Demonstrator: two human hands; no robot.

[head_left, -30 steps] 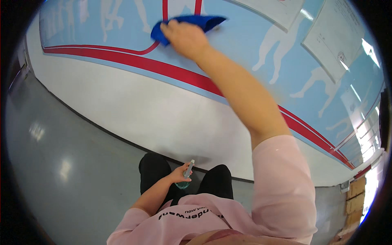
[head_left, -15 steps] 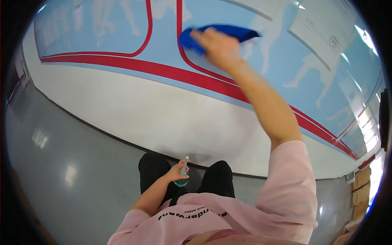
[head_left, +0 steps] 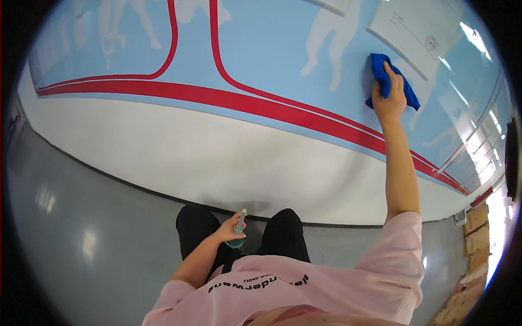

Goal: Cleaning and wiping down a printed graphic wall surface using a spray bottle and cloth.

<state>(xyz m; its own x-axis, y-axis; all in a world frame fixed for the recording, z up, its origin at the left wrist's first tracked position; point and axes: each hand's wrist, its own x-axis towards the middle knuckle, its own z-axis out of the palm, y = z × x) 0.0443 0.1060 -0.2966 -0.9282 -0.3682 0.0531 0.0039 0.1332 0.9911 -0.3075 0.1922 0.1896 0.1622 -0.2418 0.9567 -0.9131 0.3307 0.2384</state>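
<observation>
My right hand is raised with the arm stretched up and presses a blue cloth flat against the light blue wall panel, just below a white paper sheet fixed to the wall. My left hand hangs low by my legs and grips a small teal spray bottle, held upright. I wear a pink top and dark trousers.
The wall has a red stripe with curved red lines above it, pale figure shapes, and a white lower band. A glossy grey floor runs along its base. Cardboard boxes stand at the far right.
My right hand has slid the blue cloth rightward and down across the wall, from near the red curved lines to beside the white sheet. The left hand has kept the bottle still.
</observation>
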